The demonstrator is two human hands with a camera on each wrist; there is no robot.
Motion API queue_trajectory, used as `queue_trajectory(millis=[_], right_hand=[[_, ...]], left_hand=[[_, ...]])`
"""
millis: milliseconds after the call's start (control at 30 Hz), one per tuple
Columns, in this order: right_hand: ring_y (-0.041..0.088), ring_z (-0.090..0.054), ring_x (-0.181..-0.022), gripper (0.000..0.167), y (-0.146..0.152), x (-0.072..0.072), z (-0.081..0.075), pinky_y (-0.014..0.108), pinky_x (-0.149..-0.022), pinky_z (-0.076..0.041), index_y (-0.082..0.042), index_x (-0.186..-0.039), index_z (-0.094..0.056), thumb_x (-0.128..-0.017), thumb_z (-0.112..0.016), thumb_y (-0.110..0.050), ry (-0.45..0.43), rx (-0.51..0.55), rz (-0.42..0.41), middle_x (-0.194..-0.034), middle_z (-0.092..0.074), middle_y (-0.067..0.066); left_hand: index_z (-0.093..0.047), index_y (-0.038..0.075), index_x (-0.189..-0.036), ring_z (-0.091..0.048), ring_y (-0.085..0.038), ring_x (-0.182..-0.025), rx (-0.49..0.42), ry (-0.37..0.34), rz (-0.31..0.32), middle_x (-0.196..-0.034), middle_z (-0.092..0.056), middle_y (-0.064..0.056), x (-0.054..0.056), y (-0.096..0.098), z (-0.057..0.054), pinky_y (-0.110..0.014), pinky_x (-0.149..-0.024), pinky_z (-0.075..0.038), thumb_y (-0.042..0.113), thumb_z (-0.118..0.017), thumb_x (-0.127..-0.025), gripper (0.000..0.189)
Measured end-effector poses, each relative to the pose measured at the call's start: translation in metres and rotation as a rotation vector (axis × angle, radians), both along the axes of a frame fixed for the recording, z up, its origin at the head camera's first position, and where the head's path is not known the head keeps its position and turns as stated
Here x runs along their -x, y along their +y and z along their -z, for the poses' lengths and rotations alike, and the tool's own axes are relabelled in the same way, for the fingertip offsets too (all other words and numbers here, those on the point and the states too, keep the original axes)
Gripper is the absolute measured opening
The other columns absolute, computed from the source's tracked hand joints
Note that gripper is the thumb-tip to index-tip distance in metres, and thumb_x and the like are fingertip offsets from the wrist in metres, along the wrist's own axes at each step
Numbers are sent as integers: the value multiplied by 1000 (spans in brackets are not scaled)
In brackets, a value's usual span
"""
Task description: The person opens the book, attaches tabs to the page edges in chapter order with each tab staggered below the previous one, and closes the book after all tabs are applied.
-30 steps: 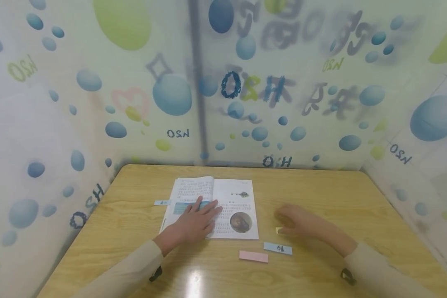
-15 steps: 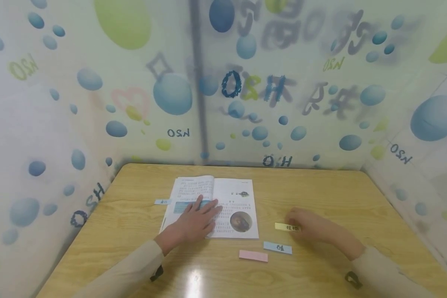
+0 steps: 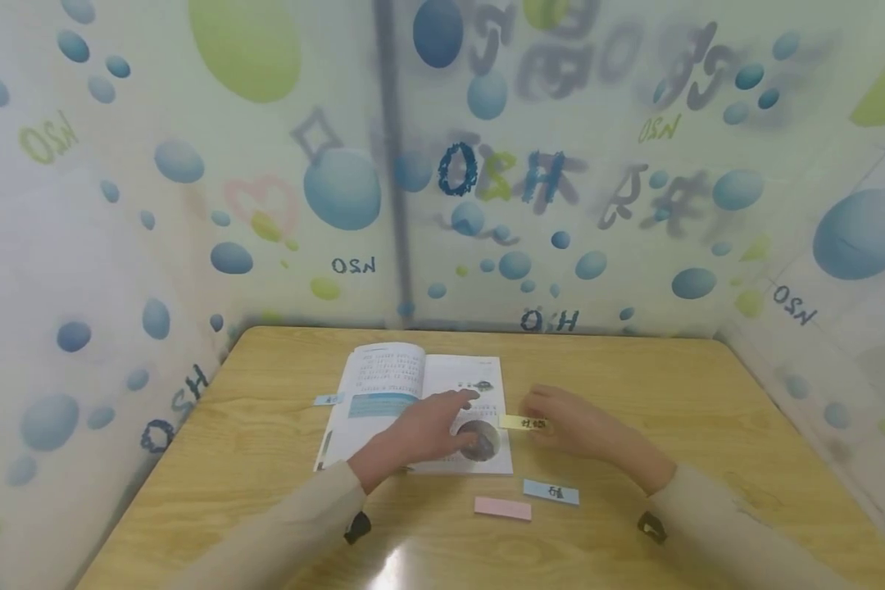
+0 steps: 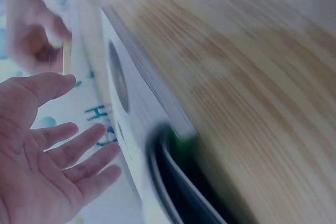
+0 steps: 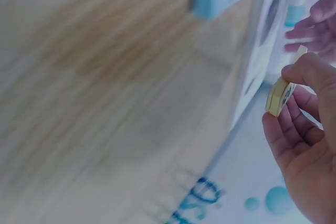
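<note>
An open book [image 3: 379, 430] lies on the wooden table. Over its right page hangs my left hand [image 3: 429, 430], fingers spread and nothing between them; the left wrist view shows its bare palm [image 4: 39, 166]. Just right of the book, my right hand [image 3: 577, 424] pinches a narrow yellow sticky note pad [image 3: 515, 422] with dark handwriting. In the right wrist view, thumb and fingers grip the yellow pad [image 5: 277, 98] by its sides, and its far end points toward the left hand [image 5: 317, 27].
A blue sticky note pad [image 3: 542, 490] with writing and a pink pad [image 3: 502, 508] lie near the book's lower right corner. Another blue strip [image 3: 328, 400] sticks out from the book's left edge. Patterned curtains [image 3: 597, 270] close in the table's back and sides.
My left hand has lifted off the book's middle and shifted right, and the left page now bulges up. My right hand has picked up the yellow pad and carried it left toward the book.
</note>
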State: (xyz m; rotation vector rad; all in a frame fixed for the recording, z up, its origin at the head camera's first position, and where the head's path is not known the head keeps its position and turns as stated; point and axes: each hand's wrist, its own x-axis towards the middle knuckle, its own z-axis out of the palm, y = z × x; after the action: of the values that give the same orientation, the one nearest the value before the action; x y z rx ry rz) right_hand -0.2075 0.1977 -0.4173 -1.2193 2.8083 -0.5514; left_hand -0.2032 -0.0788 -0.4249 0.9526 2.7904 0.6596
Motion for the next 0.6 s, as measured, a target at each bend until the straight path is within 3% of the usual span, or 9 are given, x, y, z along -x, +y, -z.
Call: queue_trajectory(millis=[67, 167, 300, 433, 600], right_hand=[[9, -56, -88, 22, -10, 2, -3, 32, -80, -54, -10, -106, -69, -87, -78, -7, 28, 12, -30, -98, -57, -7], [9, -56, -90, 22, -23, 3, -5, 30, -81, -54, -12, -107, -69, -86, -78, -7, 64, 32, -66, -99, -58, -8], [9, -55, -90, 23, -34, 4, -6, 29, -80, -53, -13, -105, -69, -86, -78, -4, 76, 74, -114, -99, -58, -7], [9, -55, -93, 23, -38, 2, -7, 28, -81, -53, -14, -106, -69, -87, -78, -5, 35, 88, -108, -102, -59, -7], [9, -57, -96, 21, -39, 2, -10, 29, -82, -53, -13, -110, -74, -89, -80, -11, 11, 100, -92, -105, -62, -7]], left_hand=[[-55, 8, -143, -63, -20, -114, -30, -24, 14, -126, -67, -6, 0, 8, -2, -34, -94, -52, 31, -74, -95, 56], [-65, 10, -128, -67, -13, -89, -93, -79, 34, -103, -71, 1, 0, 16, -2, -28, -75, -55, 24, -72, -97, 35], [-68, 14, -102, -56, -7, -62, -176, -140, 40, -78, -63, 10, 0, 17, 0, -24, -55, -48, 18, -68, -99, 5], [-67, 14, -96, -55, -5, -62, -230, -168, 42, -76, -61, 12, -1, 12, 3, -23, -55, -48, 16, -66, -100, 5], [-70, 10, -102, -59, -8, -66, -282, -238, 35, -79, -64, 10, -2, 3, 4, -25, -57, -51, 14, -65, -100, 7]])
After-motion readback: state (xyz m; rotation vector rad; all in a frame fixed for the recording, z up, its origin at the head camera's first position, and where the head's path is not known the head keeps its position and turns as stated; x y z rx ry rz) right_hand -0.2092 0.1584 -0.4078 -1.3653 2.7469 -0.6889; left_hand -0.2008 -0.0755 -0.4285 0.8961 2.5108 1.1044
